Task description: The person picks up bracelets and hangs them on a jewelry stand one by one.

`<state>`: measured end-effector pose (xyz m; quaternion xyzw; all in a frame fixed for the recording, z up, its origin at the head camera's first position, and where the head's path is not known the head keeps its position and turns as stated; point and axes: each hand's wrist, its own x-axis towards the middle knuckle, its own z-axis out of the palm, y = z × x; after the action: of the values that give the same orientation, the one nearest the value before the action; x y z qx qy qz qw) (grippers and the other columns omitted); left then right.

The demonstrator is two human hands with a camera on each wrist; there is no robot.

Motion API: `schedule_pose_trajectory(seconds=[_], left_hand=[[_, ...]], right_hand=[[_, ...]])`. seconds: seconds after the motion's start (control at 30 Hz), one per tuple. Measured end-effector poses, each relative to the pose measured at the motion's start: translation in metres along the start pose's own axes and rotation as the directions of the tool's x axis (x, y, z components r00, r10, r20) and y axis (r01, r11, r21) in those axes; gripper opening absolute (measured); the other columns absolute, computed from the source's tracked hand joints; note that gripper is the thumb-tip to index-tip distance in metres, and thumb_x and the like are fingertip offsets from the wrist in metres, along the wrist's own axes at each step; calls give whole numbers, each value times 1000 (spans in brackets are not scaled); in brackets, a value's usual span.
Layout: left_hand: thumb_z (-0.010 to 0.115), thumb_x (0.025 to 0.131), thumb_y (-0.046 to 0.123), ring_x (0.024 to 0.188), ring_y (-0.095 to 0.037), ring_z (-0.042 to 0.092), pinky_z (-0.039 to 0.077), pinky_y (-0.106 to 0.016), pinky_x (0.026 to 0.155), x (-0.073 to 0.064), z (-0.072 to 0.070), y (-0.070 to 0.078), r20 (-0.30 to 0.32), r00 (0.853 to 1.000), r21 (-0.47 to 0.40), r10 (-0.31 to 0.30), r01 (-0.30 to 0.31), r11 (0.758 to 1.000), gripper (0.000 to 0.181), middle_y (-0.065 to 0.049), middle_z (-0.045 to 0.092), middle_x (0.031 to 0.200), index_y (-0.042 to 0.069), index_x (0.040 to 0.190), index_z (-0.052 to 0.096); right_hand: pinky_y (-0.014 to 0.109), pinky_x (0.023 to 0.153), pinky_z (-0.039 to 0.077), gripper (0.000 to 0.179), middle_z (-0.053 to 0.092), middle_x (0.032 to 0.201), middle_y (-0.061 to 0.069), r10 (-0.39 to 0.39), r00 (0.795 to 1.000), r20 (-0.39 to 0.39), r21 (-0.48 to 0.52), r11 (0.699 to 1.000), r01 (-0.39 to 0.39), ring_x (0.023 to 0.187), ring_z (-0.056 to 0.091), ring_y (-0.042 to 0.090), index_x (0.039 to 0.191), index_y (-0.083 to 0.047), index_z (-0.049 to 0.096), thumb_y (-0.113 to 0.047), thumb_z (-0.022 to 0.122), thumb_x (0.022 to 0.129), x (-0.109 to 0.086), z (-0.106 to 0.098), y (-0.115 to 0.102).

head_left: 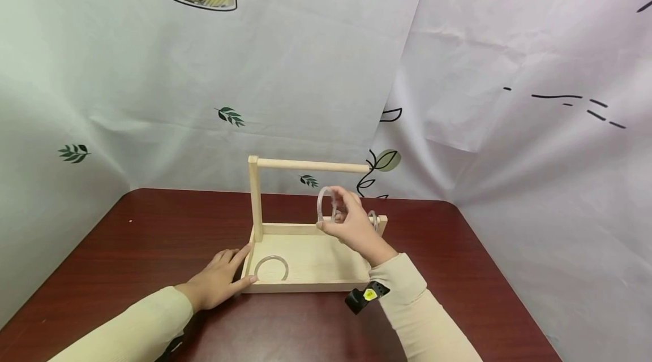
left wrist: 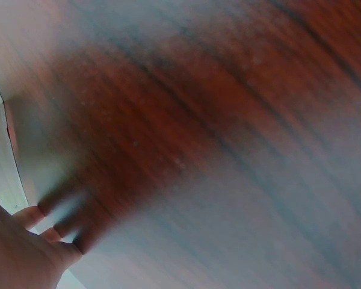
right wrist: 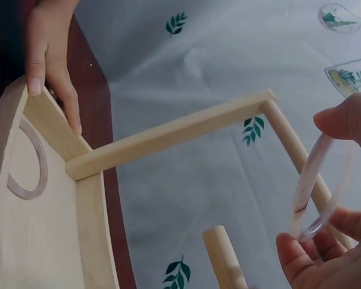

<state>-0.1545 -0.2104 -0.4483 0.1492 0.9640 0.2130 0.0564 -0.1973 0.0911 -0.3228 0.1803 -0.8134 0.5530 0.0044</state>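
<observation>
My right hand (head_left: pixel 351 226) pinches a clear, pale bangle (right wrist: pixel 310 186) between thumb and fingers. In the head view it holds the bangle upright below the upper dowel (head_left: pixel 313 166) of a wooden display stand (head_left: pixel 256 198). A second bangle (head_left: pixel 271 257) lies at the front left of the stand's tray (head_left: pixel 316 260). Another bangle (head_left: pixel 373 219) shows at the lower dowel's right end, partly behind the right hand. My left hand (head_left: pixel 216 277) rests against the tray's left side, thumb at the front corner and fingers extended along the side wall.
The stand is on a dark red wooden table (head_left: pixel 153 226). White cloth (head_left: pixel 305 68) printed with leaves hangs behind the table and along its sides. In the right wrist view, the free end of the lower dowel (right wrist: pixel 225 256) points toward the upright.
</observation>
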Motion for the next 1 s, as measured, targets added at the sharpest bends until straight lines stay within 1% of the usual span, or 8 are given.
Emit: schedule_pose_trajectory(seconds=[0.17,0.23,0.33,0.47,0.7,0.8,0.9,1.0], left_hand=[[47,93,62,133,-48,31,32,-64,100,0,0,0,-6,1000,6,5,-5,1000,83,-28,40,138,10,153,26],[47,93,63,133,-47,32,33,-64,100,0,0,0,-9,1000,8,7,-7,1000,83,-28,41,137,9,153,26],[47,93,63,133,-48,31,32,-64,100,0,-1,1,-7,1000,6,5,-5,1000,83,-28,40,137,10,153,26],[47,93,62,133,-49,30,32,-65,100,0,0,1,1,1000,0,-3,3,1000,82,-30,39,139,10,153,26],[47,93,62,134,-50,29,31,-65,100,0,1,-1,4,1000,0,-8,8,1000,83,-31,38,139,10,153,25],[47,93,62,134,-49,29,32,-65,100,1,1,-2,-1,1000,6,-5,5,1000,83,-30,38,139,10,153,24],[47,93,62,133,-49,30,32,-65,100,1,2,-2,-4,1000,7,-1,1,1000,83,-30,39,138,10,153,24],[47,93,62,133,-49,30,32,-65,100,2,2,-2,-7,1000,5,0,0,1000,83,-30,39,138,9,153,25]], right_hand=[[29,77,44,71,42,119,12,24,999,-38,17,1000,-24,89,49,20,139,-11,46,-14,78,76,2,-4,2],[30,78,44,71,41,119,12,41,998,-50,27,999,-40,91,50,21,139,-12,46,-14,78,76,3,-6,2],[32,81,45,72,41,123,13,70,995,-73,50,997,-66,96,51,23,140,-12,44,-12,77,77,3,-10,2],[32,86,45,72,39,129,17,89,991,-100,71,994,-82,105,50,26,143,-9,41,-10,74,79,4,-15,2],[34,88,47,74,35,135,17,134,984,-119,122,985,-119,115,49,30,144,-9,38,-7,73,79,7,-24,3],[37,92,46,72,41,137,19,136,981,-137,131,984,-118,121,48,30,145,-8,37,-7,71,81,9,-29,4],[39,94,44,70,47,134,22,133,980,-150,141,984,-112,122,48,31,145,-5,36,-6,68,83,10,-33,4],[41,99,39,70,46,133,23,138,976,-166,159,981,-112,123,44,31,146,-4,35,-7,66,84,12,-37,2]])
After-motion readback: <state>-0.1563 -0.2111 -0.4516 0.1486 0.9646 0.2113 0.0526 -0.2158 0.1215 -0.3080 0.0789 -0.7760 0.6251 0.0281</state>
